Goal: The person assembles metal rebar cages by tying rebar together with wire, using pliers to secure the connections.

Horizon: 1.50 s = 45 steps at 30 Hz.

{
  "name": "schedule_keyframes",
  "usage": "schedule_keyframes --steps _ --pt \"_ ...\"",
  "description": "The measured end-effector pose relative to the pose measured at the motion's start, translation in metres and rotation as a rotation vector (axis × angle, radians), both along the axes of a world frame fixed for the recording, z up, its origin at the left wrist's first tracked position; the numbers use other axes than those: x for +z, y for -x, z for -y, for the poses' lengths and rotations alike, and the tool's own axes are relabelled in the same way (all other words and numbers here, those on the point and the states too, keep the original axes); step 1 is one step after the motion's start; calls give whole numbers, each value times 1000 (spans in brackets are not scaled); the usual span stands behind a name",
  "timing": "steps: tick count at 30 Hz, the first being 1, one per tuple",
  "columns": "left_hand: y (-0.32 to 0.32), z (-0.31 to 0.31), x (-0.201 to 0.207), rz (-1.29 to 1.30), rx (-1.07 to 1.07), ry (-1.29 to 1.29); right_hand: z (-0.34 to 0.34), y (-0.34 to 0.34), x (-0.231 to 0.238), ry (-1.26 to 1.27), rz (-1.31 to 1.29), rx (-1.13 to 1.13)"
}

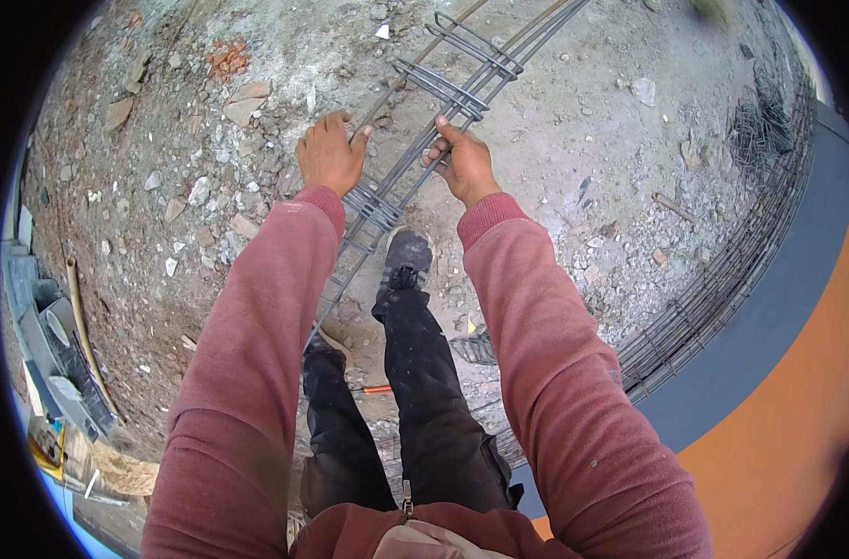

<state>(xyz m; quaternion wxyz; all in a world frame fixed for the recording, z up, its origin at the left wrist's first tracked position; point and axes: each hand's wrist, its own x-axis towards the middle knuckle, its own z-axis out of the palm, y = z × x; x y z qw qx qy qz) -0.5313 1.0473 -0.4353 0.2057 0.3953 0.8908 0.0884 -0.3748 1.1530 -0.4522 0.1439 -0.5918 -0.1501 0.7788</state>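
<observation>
A long rebar cage (401, 172) of straight steel bars crossed by square stirrups runs diagonally from between my feet to the far right. My left hand (331, 156) is at the cage's left bar, which passes between thumb and forefinger; its other fingers curl down, partly hidden. My right hand (463, 160) has its fingers curled at the right-hand bar, with the thumb stretched forward along it. Several stirrups (373, 205) sit bunched just nearer than my hands. Beyond my hands, more stirrups (443, 88) are grouped on the bars.
Stones and broken brick (247, 102) litter the dirt ground. Along the grey and orange wall (769, 373) at right lie long rebar lengths (704, 326), with a heap of bent steel (760, 135) farther off. An orange-handled tool (378, 388) lies by my legs. Debris (56, 326) is piled at left.
</observation>
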Motion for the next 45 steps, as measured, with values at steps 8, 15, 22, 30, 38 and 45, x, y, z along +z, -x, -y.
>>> schedule_keyframes --steps 8,15,22,30,38,45 --pt "-92 40 38 257 -249 -158 -3 -3 5 88 30 9" --pt "-108 25 38 271 -188 44 -4 0 8 132 64 110" --pt "-102 -12 46 433 -173 387 -15 -31 29 152 103 287" --pt "-85 -15 31 513 -118 457 58 -152 91 143 326 218" --pt "-79 -31 17 573 -131 579 17 -168 103 202 458 56" --pt "-85 -75 52 520 -55 776 -202 -59 32 -262 322 143"
